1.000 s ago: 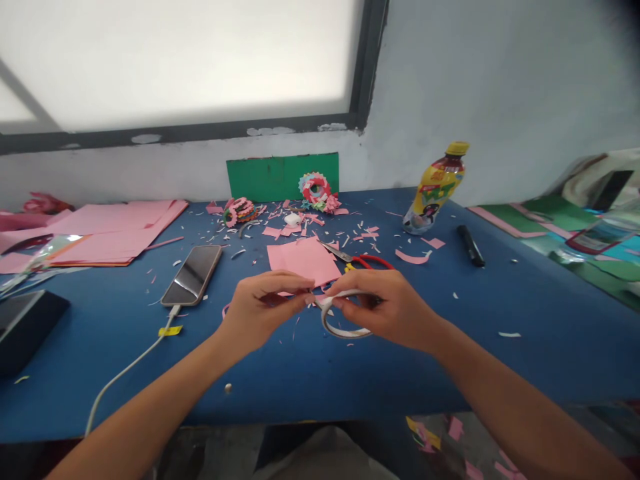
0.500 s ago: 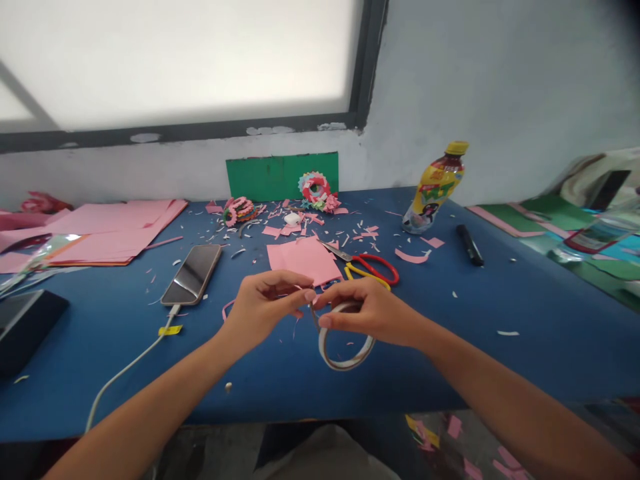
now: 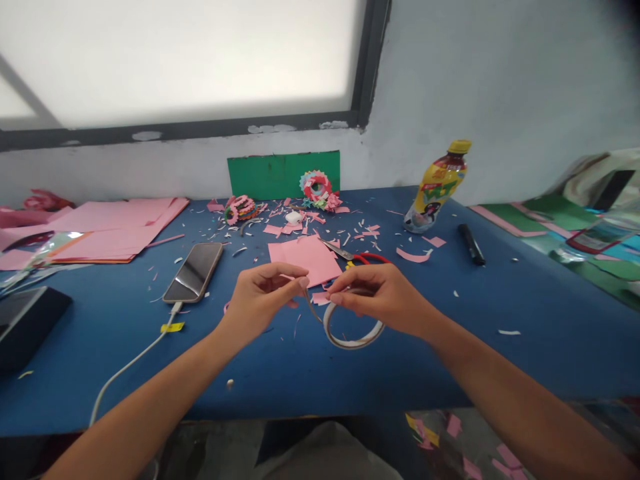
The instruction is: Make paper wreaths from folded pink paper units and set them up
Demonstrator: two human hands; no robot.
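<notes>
My right hand (image 3: 385, 300) grips a thin white roll of tape (image 3: 353, 333) above the blue table (image 3: 525, 320), fingers curled over its top. My left hand (image 3: 263, 300) is closed in a pinch just left of it, thumb and fingers pulling the tape's loose end (image 3: 307, 303), which stretches between both hands. A small pink scrap shows under the left fingers. Behind the hands lie a pink paper square (image 3: 305, 259) and red-and-yellow scissors (image 3: 357, 257), partly hidden by my right hand.
A phone (image 3: 194, 271) on a white cable lies at left, with a stack of pink sheets (image 3: 100, 230) beyond. Paper rosettes (image 3: 316, 189) and a green card (image 3: 283, 175) stand by the wall. A yellow-capped bottle (image 3: 437, 187), a black marker (image 3: 471, 244) and many paper scraps lie around.
Both hands rose slightly and drew a little apart; the tape roll swung from flat to hanging below my right fingers, and a short length of tape now spans the hands.
</notes>
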